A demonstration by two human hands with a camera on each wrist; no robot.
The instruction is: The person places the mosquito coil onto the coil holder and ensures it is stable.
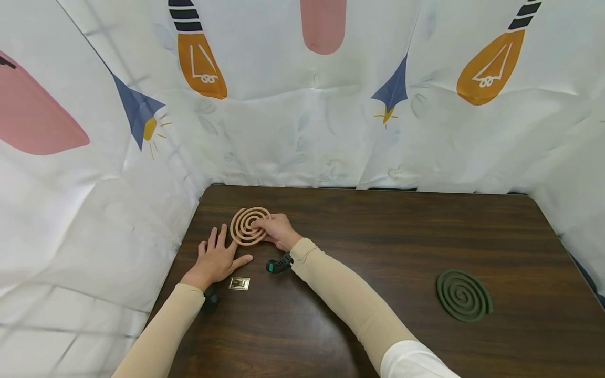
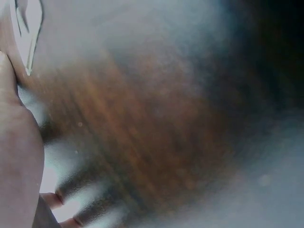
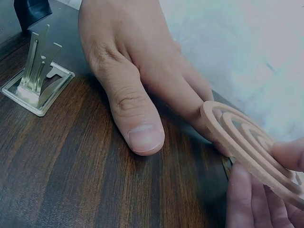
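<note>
A tan mosquito coil (image 1: pixel 239 229) is held up off the dark tabletop by my right hand (image 1: pixel 279 231), thumb on top and fingers underneath in the right wrist view. My left hand (image 1: pixel 217 263) rests on the table with its fingers spread, and its index finger reaches the coil's near edge. Just to the right of the left wrist lies a small metal coil stand (image 1: pixel 239 284), whose upright prongs show in the right wrist view. The left wrist view is mostly blurred tabletop, with part of the hand at its left.
A dark green mosquito coil (image 1: pixel 464 295) lies flat at the right of the brown wooden table (image 1: pixel 359 231). Patterned white cloth (image 1: pixel 293 136) hangs behind the table and along its left side. Dark camera devices (image 1: pixel 279 263) sit at the wrists.
</note>
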